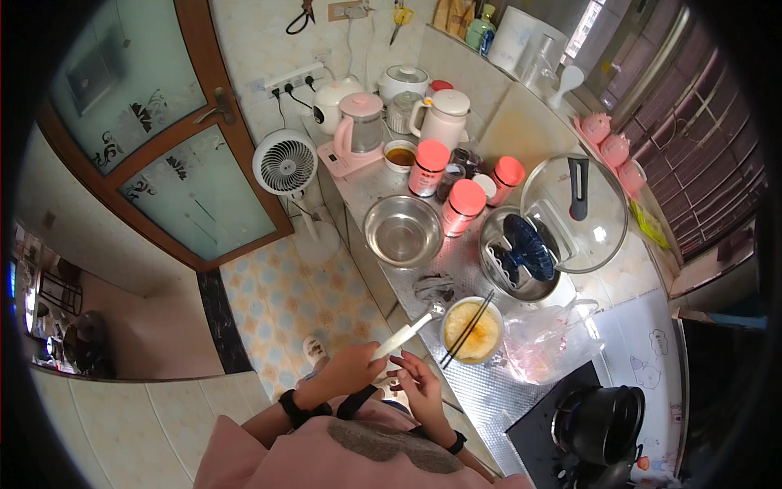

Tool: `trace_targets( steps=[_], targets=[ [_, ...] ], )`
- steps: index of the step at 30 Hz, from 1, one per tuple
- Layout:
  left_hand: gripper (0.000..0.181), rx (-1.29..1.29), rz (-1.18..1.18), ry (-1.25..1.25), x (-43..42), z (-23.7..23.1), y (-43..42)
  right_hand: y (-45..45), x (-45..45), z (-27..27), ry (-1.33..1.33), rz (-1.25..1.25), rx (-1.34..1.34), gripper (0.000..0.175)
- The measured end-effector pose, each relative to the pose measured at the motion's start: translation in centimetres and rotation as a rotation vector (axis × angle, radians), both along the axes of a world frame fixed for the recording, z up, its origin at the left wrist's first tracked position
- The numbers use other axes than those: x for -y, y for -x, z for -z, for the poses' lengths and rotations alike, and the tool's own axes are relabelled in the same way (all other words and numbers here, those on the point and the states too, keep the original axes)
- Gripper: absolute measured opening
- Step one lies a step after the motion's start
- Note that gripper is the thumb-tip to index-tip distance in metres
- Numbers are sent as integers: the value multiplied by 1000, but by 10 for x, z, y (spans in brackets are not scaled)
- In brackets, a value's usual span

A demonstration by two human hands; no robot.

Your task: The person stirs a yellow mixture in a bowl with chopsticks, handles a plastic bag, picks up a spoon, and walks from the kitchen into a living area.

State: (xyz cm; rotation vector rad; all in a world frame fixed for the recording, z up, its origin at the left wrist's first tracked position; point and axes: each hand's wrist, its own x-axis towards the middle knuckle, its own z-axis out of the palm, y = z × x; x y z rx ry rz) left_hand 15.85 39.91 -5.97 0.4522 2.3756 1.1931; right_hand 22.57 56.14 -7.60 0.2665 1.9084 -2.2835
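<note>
My left hand [348, 374] grips the pale handle of a kitchen utensil [398, 340]. Its shiny, rounded head points up and right, beside the rim of a bowl [445, 321]; what exact kind of utensil it is, I cannot tell. Just right of the handle, my right hand [418, 385] has its fingers apart and holds nothing. The bowl contains a pale yellow mixture [467, 324] with a darker orange patch in the middle. Two dark chopsticks [467, 330] lie across the bowl. A crumpled grey cloth [434, 287] is on the counter behind the utensil's head.
Beyond the cloth sits a steel basin [403, 232]. A steel bowl [519, 287] with a blue-handled brush [530, 247] stands near a glass lid [574, 238]. Right of the mixture is a plastic bag [550, 342]. A black pot [602, 425] rests on the stove; a fan [286, 164] stands on the floor.
</note>
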Motion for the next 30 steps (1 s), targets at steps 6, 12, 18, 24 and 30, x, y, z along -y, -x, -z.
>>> trace_targets(
  steps=[6,12,18,24,30],
  targets=[
    [32,-237,5,-64,78,-5,27,68,85,-2,9,-74,-104,23],
    [29,-284,-120,44,203,-7,59,140,217,-12,102,-174,-215,19],
    [24,-139,-523,-119,332,-2,80,213,309,-4,46,-185,-243,21],
    [17,-178,-835,-94,425,15,90,277,386,5,0,-300,-164,20],
    [19,-173,-1153,-4,499,9,106,352,500,24,-69,-628,-27,26]
  ],
)
